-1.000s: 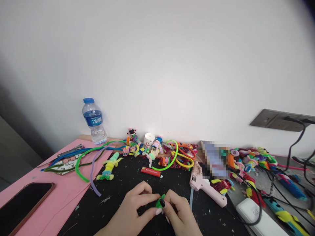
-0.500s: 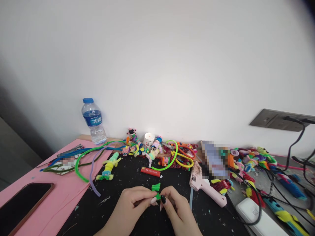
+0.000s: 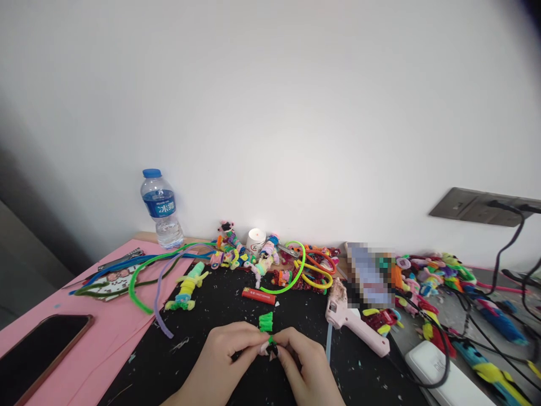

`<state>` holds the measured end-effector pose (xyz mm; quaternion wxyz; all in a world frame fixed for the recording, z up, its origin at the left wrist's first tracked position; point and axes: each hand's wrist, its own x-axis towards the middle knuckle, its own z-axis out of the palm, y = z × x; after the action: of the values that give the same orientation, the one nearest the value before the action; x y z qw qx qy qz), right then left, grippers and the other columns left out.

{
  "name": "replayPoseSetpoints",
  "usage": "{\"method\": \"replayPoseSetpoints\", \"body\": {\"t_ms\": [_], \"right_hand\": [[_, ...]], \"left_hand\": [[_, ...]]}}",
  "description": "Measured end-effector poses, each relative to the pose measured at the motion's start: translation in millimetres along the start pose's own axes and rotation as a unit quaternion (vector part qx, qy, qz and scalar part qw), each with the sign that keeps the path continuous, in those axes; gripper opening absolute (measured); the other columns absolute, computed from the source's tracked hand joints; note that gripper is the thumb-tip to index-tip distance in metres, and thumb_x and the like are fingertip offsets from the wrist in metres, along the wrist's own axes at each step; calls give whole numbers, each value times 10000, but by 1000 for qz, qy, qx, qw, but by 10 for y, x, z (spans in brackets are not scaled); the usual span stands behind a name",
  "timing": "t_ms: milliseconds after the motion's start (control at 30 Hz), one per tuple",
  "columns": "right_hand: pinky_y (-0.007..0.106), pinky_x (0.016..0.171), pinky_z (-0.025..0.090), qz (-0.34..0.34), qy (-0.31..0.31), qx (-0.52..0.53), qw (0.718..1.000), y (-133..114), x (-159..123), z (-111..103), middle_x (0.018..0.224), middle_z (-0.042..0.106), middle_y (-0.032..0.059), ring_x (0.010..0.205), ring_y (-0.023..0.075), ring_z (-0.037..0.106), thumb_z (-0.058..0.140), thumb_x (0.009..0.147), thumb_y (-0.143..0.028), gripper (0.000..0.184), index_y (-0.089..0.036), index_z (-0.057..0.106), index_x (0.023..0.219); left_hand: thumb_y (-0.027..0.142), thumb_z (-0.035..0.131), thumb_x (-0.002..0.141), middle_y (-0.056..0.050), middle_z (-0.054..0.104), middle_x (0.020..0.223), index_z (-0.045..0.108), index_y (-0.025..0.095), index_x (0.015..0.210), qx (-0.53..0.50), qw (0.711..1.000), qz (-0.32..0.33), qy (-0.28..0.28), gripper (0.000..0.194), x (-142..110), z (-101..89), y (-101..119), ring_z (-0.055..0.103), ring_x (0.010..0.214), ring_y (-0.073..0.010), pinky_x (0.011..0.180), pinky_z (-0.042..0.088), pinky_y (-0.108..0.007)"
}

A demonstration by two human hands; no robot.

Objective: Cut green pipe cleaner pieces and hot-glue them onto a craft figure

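Observation:
Between my two hands is a small bent green pipe cleaner piece [image 3: 266,322], its ridged top standing up above the fingertips. My left hand [image 3: 228,355] pinches it from the left with thumb and forefinger. From the other side my right hand [image 3: 303,361] closes its fingertips on the lower part, which is mostly hidden by the fingers. A red lighter [image 3: 258,295] lies just beyond the hands on the black mat [image 3: 169,366]. To the left rests a yellow, green and blue pipe cleaner figure [image 3: 186,287]. A pink glue gun [image 3: 359,328] lies on the right.
Along the wall stand a water bottle [image 3: 163,208], a white candle jar [image 3: 255,241] and several fuzzy figures. Loose pipe cleaners [image 3: 141,301] curve across the left. A dark phone [image 3: 42,355] sits on pink paper [image 3: 101,338]. Black cables and a white power bank [image 3: 439,372] occupy the right.
The green piece has turned in my fingers, and its upper part shows wider, folded ridges. My right fingertips have moved slightly and now meet the left ones lower down.

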<state>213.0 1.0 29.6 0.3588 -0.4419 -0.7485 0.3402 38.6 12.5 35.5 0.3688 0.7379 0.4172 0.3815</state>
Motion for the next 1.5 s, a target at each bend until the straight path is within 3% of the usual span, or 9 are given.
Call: {"method": "replayPoseSetpoints", "body": {"t_ms": [200, 333, 500, 667, 800, 933, 1100, 1300, 1500], "right_hand": [[173, 620, 431, -13, 10, -31, 999, 30, -10, 22, 716, 610, -2, 662, 119, 579, 430, 850, -115, 176, -192, 578, 795], [181, 620, 438, -33, 18, -55, 998, 46, -21, 12, 752, 616, 10, 683, 127, 584, 426, 857, -117, 166, -195, 572, 853], [198, 661, 455, -95, 32, -71, 992, 25, -12, -58, 823, 613, 27, 733, 133, 588, 394, 870, -100, 225, -221, 563, 955], [218, 669, 473, -130, -30, -98, 986, -37, 17, -96, 855, 604, 51, 752, 147, 588, 382, 878, -111, 257, -228, 584, 984], [239, 697, 478, -100, -49, -119, 987, -48, 18, -92, 873, 612, 53, 774, 158, 593, 381, 876, -119, 271, -237, 590, 1000], [239, 720, 478, -81, -18, -104, 991, -32, 0, -94, 900, 630, 52, 810, 159, 605, 381, 871, -111, 276, -232, 576, 1023], [226, 693, 469, -57, 22, -120, 991, -41, -14, -105, 856, 647, 46, 778, 159, 616, 395, 870, -118, 232, -211, 588, 958], [223, 580, 446, -28, 10, -170, 985, -59, -17, -97, 648, 609, 21, 615, 149, 583, 406, 869, -161, 259, -188, 580, 680], [235, 651, 482, -33, 78, -140, 987, -2, -24, -83, 829, 643, 44, 733, 161, 611, 413, 858, -157, 219, -199, 573, 1001]], "left_hand": [[140, 537, 813, -36, 690, 754, 722, 205, 796, 11, 1000, 17, 0, 197, 7, -5, 16, 639, 692, -158, 658, 496, -215], [207, 582, 794, -48, 691, 800, 701, 204, 838, -73, 996, -54, 3, 127, -4, -1, 4, 645, 745, -184, 689, 501, -248], [324, 635, 759, -57, 650, 929, 540, 197, 976, -346, 921, -176, 16, 268, 46, 15, -52, 643, 714, -163, 627, 496, -247], [376, 686, 700, -19, 634, 810, 440, 211, 1130, -418, 873, -251, 15, 523, 110, 31, -82, 611, 611, -128, 530, 477, -221], [333, 696, 689, 16, 613, 652, 496, 150, 1107, -374, 896, -238, -7, 498, 106, 20, -81, 579, 487, -108, 464, 421, -197], [315, 655, 732, 8, 625, 668, 514, 129, 1111, -327, 916, -232, 28, 445, 105, -38, -82, 577, 528, -107, 504, 428, -204], [337, 640, 747, 14, 626, 730, 458, 158, 1178, -311, 915, -237, 98, 501, 127, -112, -77, 588, 594, -109, 540, 446, -194], [348, 631, 748, -38, 652, 892, 385, 164, 1243, -312, 908, -252, 122, 583, 132, -140, -43, 635, 715, -142, 633, 489, -224], [355, 632, 736, -34, 657, 814, 536, 160, 1011, -295, 924, -238, 57, 351, 114, -89, -67, 654, 670, -163, 586, 495, -238]]}}
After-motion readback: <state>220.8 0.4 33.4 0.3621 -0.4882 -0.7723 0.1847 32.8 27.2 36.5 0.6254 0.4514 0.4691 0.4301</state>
